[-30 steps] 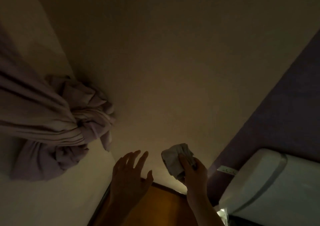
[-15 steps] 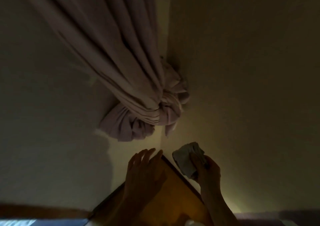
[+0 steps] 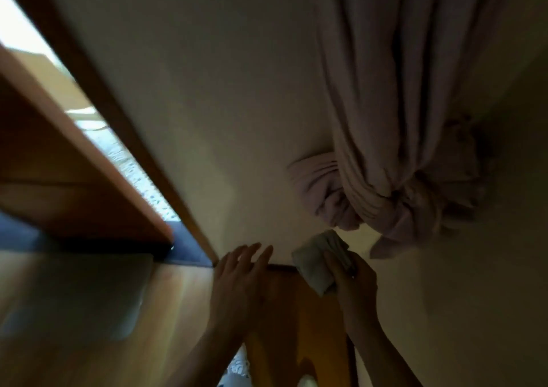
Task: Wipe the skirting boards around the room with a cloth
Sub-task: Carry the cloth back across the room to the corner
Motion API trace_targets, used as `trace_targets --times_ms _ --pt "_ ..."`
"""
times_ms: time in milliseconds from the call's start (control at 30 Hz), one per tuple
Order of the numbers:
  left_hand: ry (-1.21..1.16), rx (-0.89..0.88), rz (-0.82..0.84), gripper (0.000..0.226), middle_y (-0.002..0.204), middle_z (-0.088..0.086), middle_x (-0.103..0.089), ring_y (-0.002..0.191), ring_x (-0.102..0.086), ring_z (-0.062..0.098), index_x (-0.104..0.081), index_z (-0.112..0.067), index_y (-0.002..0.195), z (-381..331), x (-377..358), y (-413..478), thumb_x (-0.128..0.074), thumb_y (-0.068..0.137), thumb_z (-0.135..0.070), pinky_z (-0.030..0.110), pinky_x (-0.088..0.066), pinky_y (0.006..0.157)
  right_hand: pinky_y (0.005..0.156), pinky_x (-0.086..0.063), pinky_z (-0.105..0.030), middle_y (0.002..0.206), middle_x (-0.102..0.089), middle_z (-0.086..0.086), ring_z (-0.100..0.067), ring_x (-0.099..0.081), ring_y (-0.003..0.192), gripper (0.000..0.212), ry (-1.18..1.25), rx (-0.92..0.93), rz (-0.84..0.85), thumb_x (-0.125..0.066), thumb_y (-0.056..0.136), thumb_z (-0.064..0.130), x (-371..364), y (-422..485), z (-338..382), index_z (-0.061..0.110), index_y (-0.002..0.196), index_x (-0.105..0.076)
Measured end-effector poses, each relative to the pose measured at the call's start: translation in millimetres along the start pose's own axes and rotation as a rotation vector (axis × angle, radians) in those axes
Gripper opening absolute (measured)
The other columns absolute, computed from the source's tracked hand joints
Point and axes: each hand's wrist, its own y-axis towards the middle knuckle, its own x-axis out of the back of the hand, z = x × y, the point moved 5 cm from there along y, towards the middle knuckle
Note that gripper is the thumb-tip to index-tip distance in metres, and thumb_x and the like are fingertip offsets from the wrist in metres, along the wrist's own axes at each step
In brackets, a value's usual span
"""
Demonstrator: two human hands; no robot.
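My right hand [image 3: 354, 279] grips a folded pale cloth [image 3: 318, 263] and holds it against the foot of the cream wall, near the room's corner. A short dark strip of skirting board [image 3: 281, 267] shows between my two hands, where the wall meets the wooden floor [image 3: 296, 321]. My left hand [image 3: 240, 271] is spread with straight fingers, its fingertips at the base of the wall above the skirting. The skirting under the cloth and behind my hands is hidden.
A knotted mauve curtain [image 3: 385, 155] hangs just above the cloth on the right. A brown door frame [image 3: 142, 149] runs down to the floor left of my left hand, with an open wooden door [image 3: 59, 161] and blue carpet [image 3: 189, 251] beyond it.
The view has swung left: the curtain slid to the right and the door and doorway came into sight. Both hands keep the same pose, the cloth still in the right hand.
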Motion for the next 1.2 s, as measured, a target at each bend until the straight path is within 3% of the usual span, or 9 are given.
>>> trace_targets --times_ms 67,167,400,467,533,633,733,1000,1200 --pt "-0.004 0.141 -0.034 0.067 0.136 0.005 -0.061 0.121 -0.059 0.031 -0.059 -0.024 0.138 19.3 1.1 -29.0 -0.074 0.076 -0.046 0.048 -0.050 0.095 0.073 -0.058 -0.031 0.086 -0.074 0.011 -0.012 -0.071 0.082 0.020 0.055 -0.049 0.099 -0.076 0.079 0.037 -29.8 1.2 -4.1 0.024 0.093 -0.070" --pt "0.040 0.297 -0.114 0.060 0.132 0.005 -0.064 0.119 -0.059 0.032 -0.061 -0.025 0.134 44.0 16.4 -70.4 -0.066 0.080 -0.050 0.050 -0.052 0.094 0.073 -0.058 -0.047 0.081 -0.073 0.002 -0.020 -0.069 0.081 0.008 -0.015 0.030 0.221 -0.076 0.082 0.028 -77.1 -9.6 -5.6 0.022 0.083 -0.071" --pt "0.044 0.741 -0.213 0.059 0.132 0.000 -0.062 0.122 -0.056 0.025 -0.060 -0.030 0.135 104.7 50.7 -177.6 -0.054 0.082 -0.055 0.049 -0.046 0.100 0.065 -0.046 -0.024 0.074 -0.070 0.024 0.006 -0.064 0.071 0.021 -0.101 0.020 0.565 -0.075 0.072 0.051 -196.0 -62.6 -1.5 0.030 0.074 -0.070" --pt "0.060 0.834 -0.248 0.059 0.130 0.002 -0.064 0.120 -0.058 0.026 -0.062 -0.028 0.134 122.3 57.7 -206.7 -0.053 0.081 -0.053 0.049 -0.047 0.100 0.060 -0.046 -0.018 0.073 -0.071 0.021 0.004 -0.065 0.070 0.035 -0.129 0.057 0.634 -0.072 0.066 0.059 -230.0 -84.3 1.0 0.025 0.075 -0.071" --pt "0.080 0.912 -0.252 0.058 0.128 0.004 -0.065 0.118 -0.059 0.028 -0.065 -0.026 0.132 140.6 63.7 -233.0 -0.051 0.083 -0.053 0.049 -0.049 0.099 0.060 -0.052 -0.023 0.073 -0.073 0.010 -0.004 -0.068 0.067 0.031 -0.133 0.088 0.684 -0.078 0.073 0.050 -262.5 -105.9 0.1 0.020 0.077 -0.073" --pt "0.091 0.993 -0.281 0.057 0.127 0.006 -0.067 0.117 -0.061 0.029 -0.066 -0.024 0.130 169.6 73.6 -270.9 -0.049 0.085 -0.053 0.048 -0.050 0.098 0.065 -0.055 -0.038 0.076 -0.074 -0.003 -0.019 -0.071 0.072 0.018 -0.111 0.038 0.791 -0.081 0.080 0.030 -310.9 -139.2 -4.0 0.014 0.084 -0.073" --pt "0.116 1.051 -0.325 0.057 0.128 0.007 -0.066 0.117 -0.061 0.030 -0.066 -0.023 0.131 204.7 81.5 -306.7 -0.050 0.086 -0.053 0.048 -0.050 0.099 0.063 -0.057 -0.038 0.082 -0.075 -0.009 -0.029 -0.073 0.078 0.013 -0.102 0.019 0.883 -0.078 0.084 0.023 -359.1 -170.0 -7.6 0.013 0.091 -0.074" --pt "0.127 1.133 -0.336 0.059 0.129 0.006 -0.067 0.117 -0.062 0.029 -0.067 -0.022 0.132 305.2 109.7 -384.1 -0.053 0.085 -0.055 0.046 -0.050 0.100 0.047 -0.049 -0.027 0.072 -0.072 -0.005 -0.014 -0.066 0.061 0.016 -0.113 0.020 1.013 -0.076 0.085 0.023 -487.1 -250.1 -9.9 0.008 0.089 -0.072" --pt "0.131 1.199 -0.363 0.057 0.131 0.005 -0.066 0.120 -0.060 0.028 -0.065 -0.024 0.134 366.2 126.5 -427.2 -0.054 0.087 -0.054 0.043 -0.046 0.102 0.059 -0.056 -0.039 0.080 -0.075 -0.012 -0.026 -0.071 0.071 0.013 -0.161 0.001 1.081 -0.078 0.083 0.027 -565.8 -289.0 -26.8 0.015 0.087 -0.075"
